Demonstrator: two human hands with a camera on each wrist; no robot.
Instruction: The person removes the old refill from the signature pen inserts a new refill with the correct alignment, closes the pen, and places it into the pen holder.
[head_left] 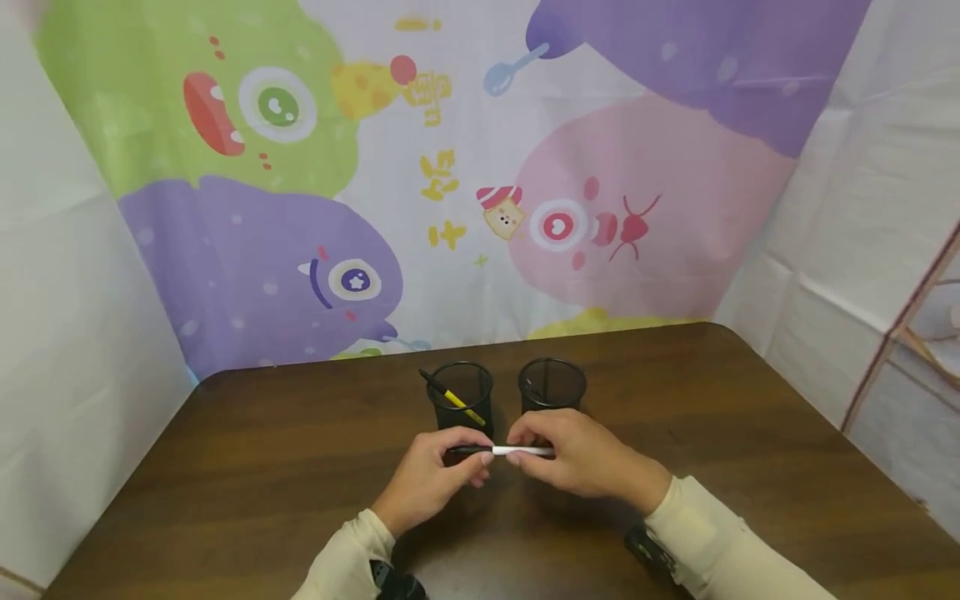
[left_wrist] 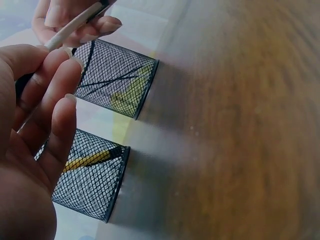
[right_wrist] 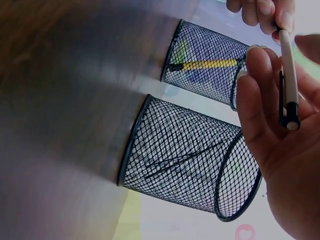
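Observation:
Both hands hold one slim pen (head_left: 501, 450) level, in front of two mesh cups. My left hand (head_left: 423, 479) pinches its black end between thumb and fingertips. With thumb and forefinger my right hand (head_left: 588, 454) grips the white barrel. In the right wrist view the white barrel (right_wrist: 287, 55) carries a black clip and a black end piece. Behind the left hand stands a black mesh pen cup (head_left: 446, 421) holding a yellow-and-black pen (head_left: 457, 402). Another mesh cup (right_wrist: 185, 150), behind the right hand, has thin dark sticks inside; their kind cannot be told.
A dark wooden table (head_left: 300, 433) lies under the hands and cups. At its far edge hangs a cloth backdrop (head_left: 450, 292) with cartoon figures. White cloth walls (head_left: 97, 250) close in both sides.

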